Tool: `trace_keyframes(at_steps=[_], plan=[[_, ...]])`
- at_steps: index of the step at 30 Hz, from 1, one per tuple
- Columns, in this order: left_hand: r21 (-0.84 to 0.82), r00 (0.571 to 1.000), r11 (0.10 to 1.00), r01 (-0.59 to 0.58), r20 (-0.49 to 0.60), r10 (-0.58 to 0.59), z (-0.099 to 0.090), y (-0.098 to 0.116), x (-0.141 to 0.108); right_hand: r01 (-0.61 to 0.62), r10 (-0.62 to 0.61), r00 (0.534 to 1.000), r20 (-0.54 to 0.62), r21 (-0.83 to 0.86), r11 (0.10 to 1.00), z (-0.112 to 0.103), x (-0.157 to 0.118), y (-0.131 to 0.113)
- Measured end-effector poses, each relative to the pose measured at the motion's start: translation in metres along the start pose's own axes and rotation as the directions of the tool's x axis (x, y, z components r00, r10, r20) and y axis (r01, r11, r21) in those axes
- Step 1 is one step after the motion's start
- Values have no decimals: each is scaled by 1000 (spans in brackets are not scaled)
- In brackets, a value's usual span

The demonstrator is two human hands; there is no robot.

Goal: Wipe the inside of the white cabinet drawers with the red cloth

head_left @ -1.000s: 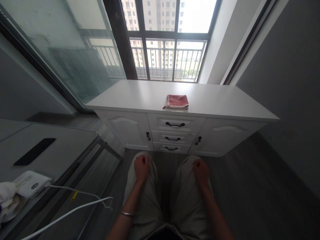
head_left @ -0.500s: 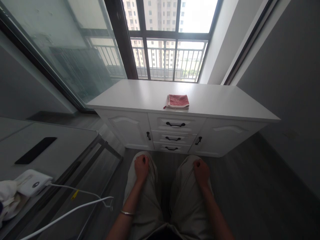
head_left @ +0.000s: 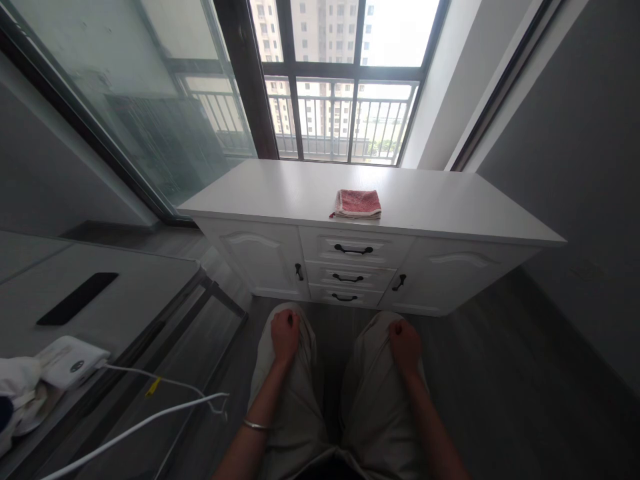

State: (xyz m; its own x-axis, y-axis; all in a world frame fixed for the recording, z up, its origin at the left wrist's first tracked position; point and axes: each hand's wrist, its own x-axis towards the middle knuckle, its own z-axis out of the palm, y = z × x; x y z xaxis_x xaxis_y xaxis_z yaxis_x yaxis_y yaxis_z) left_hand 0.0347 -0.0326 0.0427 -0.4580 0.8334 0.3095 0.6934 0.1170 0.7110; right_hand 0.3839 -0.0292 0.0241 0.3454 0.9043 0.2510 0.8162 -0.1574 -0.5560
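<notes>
My left hand (head_left: 285,335) rests closed on my left knee, with nothing visible in it. On the right knee lies my right hand (head_left: 405,345), also curled into a loose fist with nothing showing in it. Ahead of both knees stands a white cabinet (head_left: 425,200) with black handles; its drawers and doors are closed. A folded red cloth (head_left: 358,203) with a pale edge lies flat near the front edge of the cabinet top, beyond the reach of where my hands rest. Neither hand touches the cabinet or the cloth.
At the left is a grey table (head_left: 145,270) bearing a black flat object (head_left: 78,299) and a white device (head_left: 73,362) with a cable. A white curved rod (head_left: 135,430) sticks out at the lower left. A window is behind the cabinet.
The whole view has shifted slightly, so the scene sits a little further right. My hands stay closed on my knees, and the cloth has not moved on the cabinet.
</notes>
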Motion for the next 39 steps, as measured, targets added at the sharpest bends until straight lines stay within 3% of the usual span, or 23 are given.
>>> trace_keyframes(at_steps=[39], plan=[[-30, 1000, 999, 13, -7, -13, -3, -2, -1, -5, 4, 1000, 16, 24, 1000, -4, 1, -1]])
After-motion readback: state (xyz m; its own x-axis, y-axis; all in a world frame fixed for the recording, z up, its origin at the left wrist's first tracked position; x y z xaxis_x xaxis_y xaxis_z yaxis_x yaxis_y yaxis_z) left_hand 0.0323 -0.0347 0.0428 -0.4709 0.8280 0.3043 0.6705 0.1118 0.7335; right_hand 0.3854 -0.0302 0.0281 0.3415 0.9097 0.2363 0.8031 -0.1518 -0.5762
